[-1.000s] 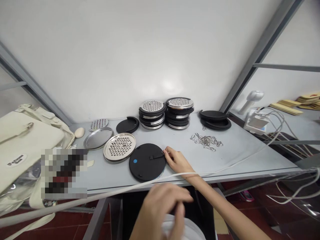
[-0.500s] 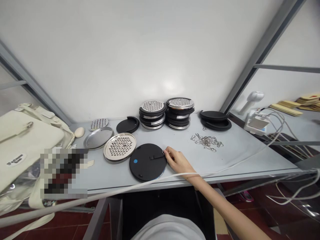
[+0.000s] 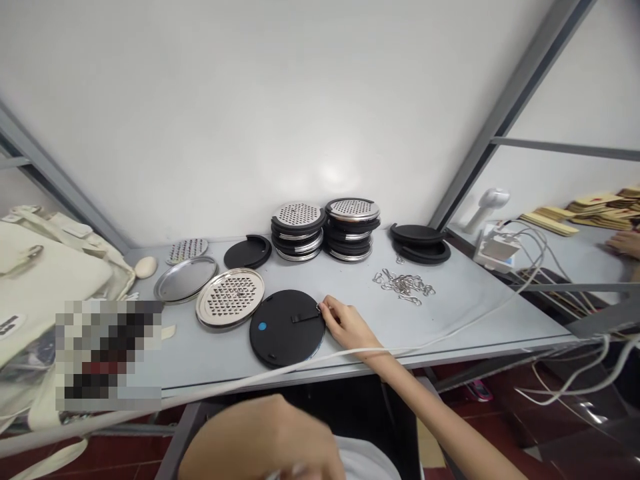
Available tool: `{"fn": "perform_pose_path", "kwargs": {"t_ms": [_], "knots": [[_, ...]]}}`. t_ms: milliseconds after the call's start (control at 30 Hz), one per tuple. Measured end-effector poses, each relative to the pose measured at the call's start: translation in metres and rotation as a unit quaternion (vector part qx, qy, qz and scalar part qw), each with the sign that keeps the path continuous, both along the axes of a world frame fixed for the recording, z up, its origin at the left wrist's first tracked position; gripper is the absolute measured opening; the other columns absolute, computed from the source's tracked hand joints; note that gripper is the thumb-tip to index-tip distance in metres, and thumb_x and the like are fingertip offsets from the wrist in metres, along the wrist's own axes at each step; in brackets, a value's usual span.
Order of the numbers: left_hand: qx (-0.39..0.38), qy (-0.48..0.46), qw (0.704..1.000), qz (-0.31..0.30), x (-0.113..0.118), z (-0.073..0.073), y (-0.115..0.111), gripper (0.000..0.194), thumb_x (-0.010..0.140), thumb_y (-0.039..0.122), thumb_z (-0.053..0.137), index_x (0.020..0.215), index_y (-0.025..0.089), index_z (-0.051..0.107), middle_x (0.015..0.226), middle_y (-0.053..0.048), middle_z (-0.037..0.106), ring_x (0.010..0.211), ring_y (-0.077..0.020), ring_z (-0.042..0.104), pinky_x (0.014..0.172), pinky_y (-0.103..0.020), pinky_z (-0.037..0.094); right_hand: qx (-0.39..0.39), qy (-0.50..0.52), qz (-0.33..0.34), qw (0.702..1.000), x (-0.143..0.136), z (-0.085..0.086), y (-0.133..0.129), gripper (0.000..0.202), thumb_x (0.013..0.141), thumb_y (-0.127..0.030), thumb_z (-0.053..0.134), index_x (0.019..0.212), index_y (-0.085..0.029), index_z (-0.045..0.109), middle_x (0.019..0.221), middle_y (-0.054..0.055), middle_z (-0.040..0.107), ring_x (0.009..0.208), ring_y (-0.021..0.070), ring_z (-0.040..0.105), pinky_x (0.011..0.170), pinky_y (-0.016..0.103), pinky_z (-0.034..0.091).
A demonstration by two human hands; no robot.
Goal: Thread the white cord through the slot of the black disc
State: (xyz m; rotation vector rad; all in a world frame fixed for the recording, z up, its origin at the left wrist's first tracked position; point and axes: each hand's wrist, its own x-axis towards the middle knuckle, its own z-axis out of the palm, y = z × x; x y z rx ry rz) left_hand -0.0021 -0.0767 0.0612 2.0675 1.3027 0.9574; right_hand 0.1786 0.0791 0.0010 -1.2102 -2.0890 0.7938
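Note:
A black round disc [image 3: 280, 340] with a blue dot and a short black strap [image 3: 304, 318] lies flat on the table near its front edge. At the strap's end, my right hand [image 3: 350, 327] pinches a small metal ring [image 3: 319, 307] between thumb and forefinger. Blurred and close to the camera, my left hand [image 3: 260, 437] is at the bottom of the view; its fingers are cut off by the frame's edge. Beside the disc is a round metal grater plate [image 3: 231, 298]. A pile of small metal clips [image 3: 407, 285] lies to the right of my right hand.
Two stacks of black-rimmed graters [image 3: 299, 230] stand by the wall. Black holders [image 3: 419, 250] lie farther right, and another holder [image 3: 247, 252] at left. Metal discs [image 3: 186, 279] and a cream bag [image 3: 55, 267] are at left. A white cable [image 3: 425, 345] crosses in front. Another person's hand [image 3: 625, 243] shows at far right.
My left hand has come into view at the bottom. The whole scene has shifted slightly left, while my right hand keeps its place at the disc's strap.

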Motion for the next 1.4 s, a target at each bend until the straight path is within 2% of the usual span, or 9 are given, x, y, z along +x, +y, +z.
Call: {"fn": "perform_pose_path", "kwargs": {"t_ms": [67, 100, 200, 333, 467, 667, 867, 1067, 1400], "knots": [[-0.090, 0.047, 0.991, -0.086, 0.002, 0.002, 0.032, 0.020, 0.091, 0.025, 0.050, 0.083, 0.032, 0.066, 0.071, 0.006, 0.065, 0.062, -0.0120, 0.061, 0.057, -0.022, 0.049, -0.001, 0.005, 0.003, 1.000, 0.000, -0.001, 0.001, 0.026, 0.096, -0.032, 0.033, 0.076, -0.021, 0.047, 0.053, -0.005, 0.044, 0.048, 0.0119, 0.042, 0.052, 0.023, 0.027], [-0.110, 0.062, 0.991, -0.046, 0.003, 0.001, 0.047, 0.024, 0.093, 0.021, 0.044, 0.085, 0.030, 0.064, 0.076, 0.006, 0.065, 0.069, -0.0123, 0.061, 0.063, -0.023, 0.049, 0.000, 0.007, 0.005, 1.000, 0.000, -0.002, 0.001, 0.027, 0.096, -0.032, 0.033, 0.076, -0.021, 0.047, 0.054, -0.005, 0.044, 0.048, 0.0117, 0.042, 0.052, 0.022, 0.028], [-0.049, 0.059, 0.994, 0.076, 0.007, -0.010, 0.085, 0.014, 0.091, 0.021, 0.046, 0.096, 0.024, 0.059, 0.088, 0.001, 0.062, 0.080, -0.0157, 0.059, 0.069, -0.026, 0.047, 0.004, 0.006, 0.012, 1.000, 0.000, -0.001, 0.001, 0.028, 0.096, -0.033, 0.034, 0.074, -0.021, 0.047, 0.055, -0.005, 0.045, 0.049, 0.0112, 0.041, 0.052, 0.022, 0.029], [0.028, 0.066, 0.992, 0.102, 0.010, -0.031, 0.108, 0.012, 0.087, 0.019, 0.056, 0.099, 0.022, 0.057, 0.098, -0.001, 0.057, 0.097, -0.0187, 0.054, 0.086, -0.032, 0.044, 0.005, -0.002, 0.014, 1.000, 0.000, 0.001, 0.000, 0.030, 0.095, -0.033, 0.035, 0.071, -0.020, 0.047, 0.055, -0.005, 0.044, 0.049, 0.0103, 0.039, 0.051, 0.021, 0.028], [0.021, 0.062, 0.995, 0.071, 0.011, -0.037, 0.113, 0.006, 0.088, 0.017, 0.055, 0.092, 0.021, 0.058, 0.092, -0.001, 0.056, 0.093, -0.0180, 0.053, 0.083, -0.032, 0.044, 0.008, 0.005, 0.018, 1.000, 0.000, 0.000, 0.000, 0.030, 0.095, -0.032, 0.036, 0.070, -0.020, 0.047, 0.054, -0.005, 0.043, 0.049, 0.0096, 0.037, 0.051, 0.021, 0.027], [0.046, 0.089, 0.990, 0.097, 0.018, -0.035, 0.111, 0.008, 0.091, 0.017, 0.051, 0.093, 0.022, 0.057, 0.093, -0.001, 0.055, 0.093, -0.0187, 0.051, 0.084, -0.034, 0.044, 0.010, 0.003, -0.002, 1.000, 0.001, -0.005, 0.003, 0.033, 0.095, -0.034, 0.036, 0.067, -0.019, 0.047, 0.054, -0.005, 0.043, 0.049, 0.0094, 0.037, 0.051, 0.022, 0.027], [0.058, 0.143, 0.982, 0.109, 0.024, -0.036, 0.110, 0.020, 0.094, 0.022, 0.048, 0.112, 0.025, 0.056, 0.099, -0.004, 0.052, 0.095, -0.0210, 0.049, 0.085, -0.036, 0.044, 0.017, -0.002, -0.008, 1.000, 0.002, -0.007, 0.005, 0.034, 0.095, -0.033, 0.036, 0.068, -0.019, 0.050, 0.055, -0.004, 0.049, 0.050, 0.0103, 0.042, 0.052, 0.022, 0.029], [0.060, 0.186, 0.974, 0.113, 0.028, -0.036, 0.114, 0.025, 0.095, 0.023, 0.047, 0.117, 0.028, 0.057, 0.096, -0.004, 0.050, 0.094, -0.0216, 0.048, 0.085, -0.037, 0.044, 0.005, -0.012, -0.011, 1.000, 0.002, -0.006, 0.004, 0.035, 0.096, -0.033, 0.034, 0.070, -0.019, 0.052, 0.057, -0.002, 0.052, 0.050, 0.0111, 0.045, 0.052, 0.023, 0.029], [0.067, 0.162, 0.980, 0.094, 0.024, -0.039, 0.120, 0.026, 0.094, 0.022, 0.047, 0.117, 0.028, 0.057, 0.096, -0.004, 0.050, 0.094, -0.0218, 0.049, 0.084, -0.036, 0.044, 0.011, -0.029, -0.012, 0.999, 0.002, -0.003, 0.002, 0.031, 0.095, -0.030, 0.034, 0.074, -0.019, 0.055, 0.058, -0.001, 0.055, 0.050, 0.0119, 0.047, 0.052, 0.023, 0.029]]}}
